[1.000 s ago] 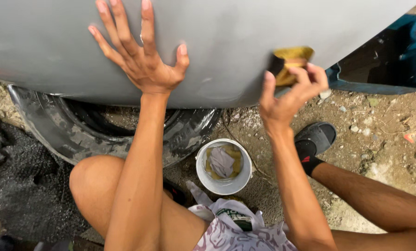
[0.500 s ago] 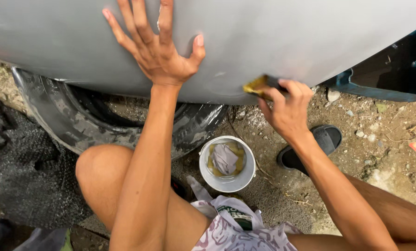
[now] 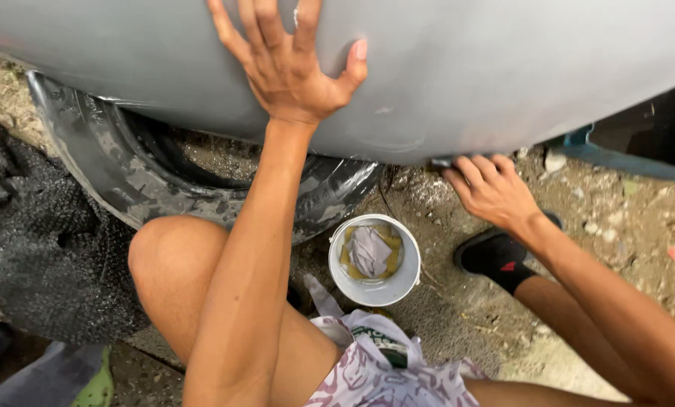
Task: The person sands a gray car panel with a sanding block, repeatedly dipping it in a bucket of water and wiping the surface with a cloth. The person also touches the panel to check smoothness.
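Left hand (image 3: 292, 64) flat against the grey curved body panel (image 3: 503, 68), fingers spread wide, thumb out to the side, palm pressing the painted surface. Right hand (image 3: 492, 188) lower down, at the panel's bottom edge, fingers close together and curled under the rim; something dark at the fingertips, perhaps a sanding block, mostly hidden. Below the panel, a worn black tyre (image 3: 119, 181) lying on the dirt. Between the knees, a small white bucket (image 3: 337, 271) on the ground, murky yellowish water and a crumpled grey rag (image 3: 371, 252) inside. Just beside the right forearm, a black shoe (image 3: 492, 256) on gravel. Patterned shorts (image 3: 382, 377) at the bottom edge.
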